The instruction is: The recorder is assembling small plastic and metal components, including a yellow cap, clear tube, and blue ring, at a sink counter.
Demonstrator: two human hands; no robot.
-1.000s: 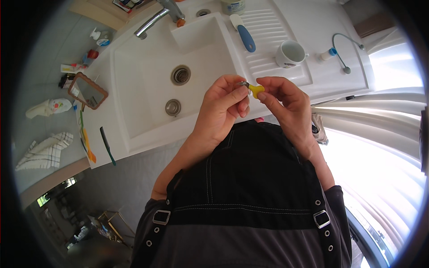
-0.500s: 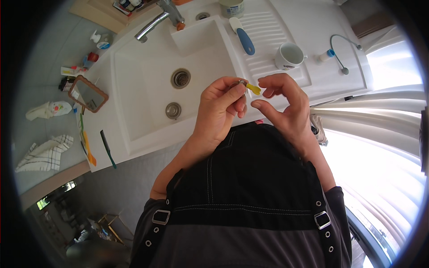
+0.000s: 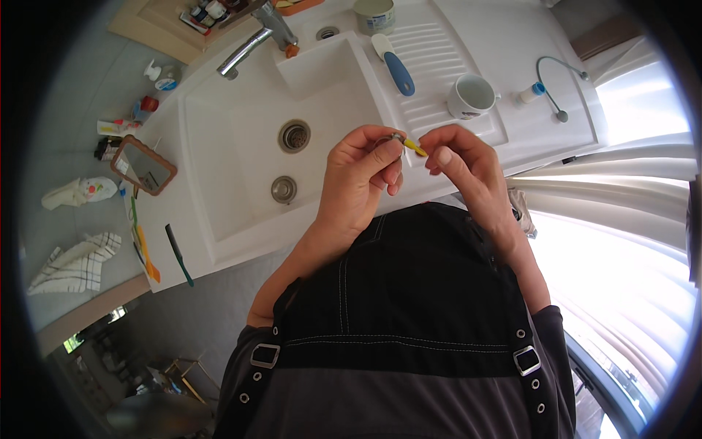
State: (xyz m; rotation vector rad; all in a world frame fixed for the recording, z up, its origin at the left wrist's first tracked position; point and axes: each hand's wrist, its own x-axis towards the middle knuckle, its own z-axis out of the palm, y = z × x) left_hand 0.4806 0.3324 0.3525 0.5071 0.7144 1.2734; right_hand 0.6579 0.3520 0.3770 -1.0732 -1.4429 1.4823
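Observation:
Over the near edge of the white sink, my left hand (image 3: 362,170) pinches a small metal piece (image 3: 397,137) between thumb and fingers. A narrow yellow tab (image 3: 414,147) sticks out of it to the right. My right hand (image 3: 468,162) is closed at the tab's free end, thumb and fingertips bent round it. The left fingers cover much of the metal piece, so its exact kind is hidden.
The white sink (image 3: 227,146) has two drains and a chrome faucet (image 3: 252,47). On the drainboard are a blue-handled brush (image 3: 398,73), a white mug (image 3: 472,97), a tin (image 3: 375,16) and a blue-capped bottle (image 3: 532,92). A framed mirror (image 3: 144,164) and green comb (image 3: 178,256) lie left.
My right hand has closed from a wide thumb-and-finger gap onto the yellow tab's end. The tab now shows narrower. My left hand has stayed in place.

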